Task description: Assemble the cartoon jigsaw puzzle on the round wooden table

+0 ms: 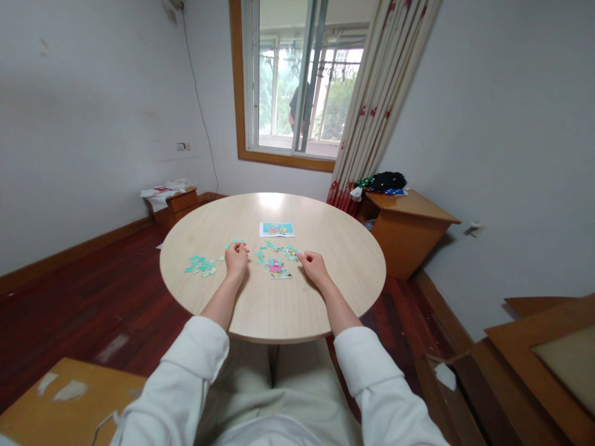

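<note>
The left hand [237,257] and right hand [312,266] flank the pink puzzle section [275,267] on the surface [279,310], fingers curled (whether gripping anything, one cannot tell), and a careless sideways brush could break its joins.

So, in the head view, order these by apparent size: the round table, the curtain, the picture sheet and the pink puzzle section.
1. Round table
2. Curtain
3. Picture sheet and pink puzzle section: too alike to rank surely; the section lies nearer the camera.
</note>
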Demonstrator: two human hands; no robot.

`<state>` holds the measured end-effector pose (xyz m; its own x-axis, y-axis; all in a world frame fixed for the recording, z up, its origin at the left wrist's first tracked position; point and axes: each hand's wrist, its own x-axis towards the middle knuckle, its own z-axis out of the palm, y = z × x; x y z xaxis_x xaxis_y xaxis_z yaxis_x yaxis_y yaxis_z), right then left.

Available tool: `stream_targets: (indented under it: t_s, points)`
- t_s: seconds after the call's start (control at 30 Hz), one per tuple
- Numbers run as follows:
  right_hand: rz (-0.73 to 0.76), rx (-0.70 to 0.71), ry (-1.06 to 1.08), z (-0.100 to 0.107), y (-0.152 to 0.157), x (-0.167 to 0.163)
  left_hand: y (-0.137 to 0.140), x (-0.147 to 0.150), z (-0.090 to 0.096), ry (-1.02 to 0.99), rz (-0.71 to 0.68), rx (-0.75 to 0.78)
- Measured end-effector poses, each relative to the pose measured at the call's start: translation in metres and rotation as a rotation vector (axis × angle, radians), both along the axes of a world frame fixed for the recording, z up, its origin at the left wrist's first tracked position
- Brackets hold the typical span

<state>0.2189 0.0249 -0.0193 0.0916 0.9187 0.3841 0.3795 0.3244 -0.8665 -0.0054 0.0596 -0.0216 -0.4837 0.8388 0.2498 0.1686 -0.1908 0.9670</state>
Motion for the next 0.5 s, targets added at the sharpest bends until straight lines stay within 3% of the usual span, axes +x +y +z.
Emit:
stream_targets:
  t_s: [0.1, 0.33, 0.5]
  points:
    - [0.012, -0.015, -0.012, 0.000, 0.000, 0.000, -0.002, 0.000, 0.000, 0.123, -0.021, -0.022]
    - [-0.012, -0.023, -0.054, 0.001, 0.001, -0.001, -0.017, 0.008, 0.003, 0.778, -0.199, -0.135]
    - [-0.183, -0.011, -0.093, -0.001, 0.005, 0.001, -0.022, 0.011, 0.007, 0.937, -0.236, -0.190]
